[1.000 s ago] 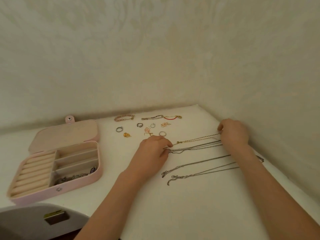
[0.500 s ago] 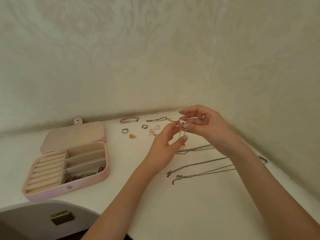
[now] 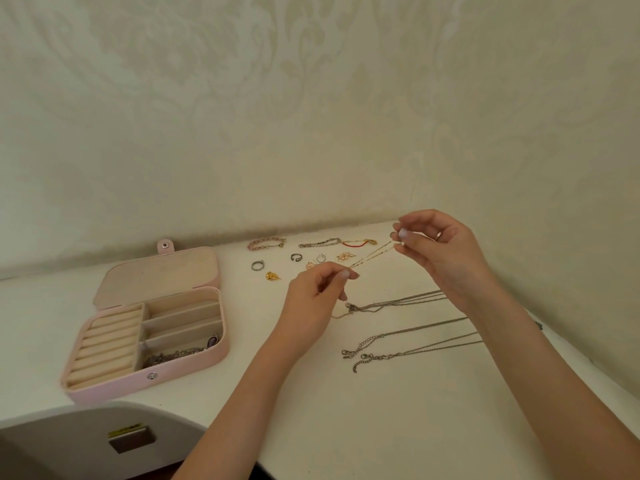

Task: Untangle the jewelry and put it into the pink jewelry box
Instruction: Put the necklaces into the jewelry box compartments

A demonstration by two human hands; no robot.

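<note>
We hold a thin gold chain stretched above the bench: our left hand fingers pinch its lower end, our right hand fingers pinch the upper. The open pink jewelry box sits well left, with bare bench between; silver necklaces lie near the right edge.

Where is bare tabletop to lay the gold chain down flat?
Free: the strip between the pink jewelry box and the left hand, and the near table below the silver chains. Crowded: the back row of bracelets and rings, and the right side under the chains.
</note>
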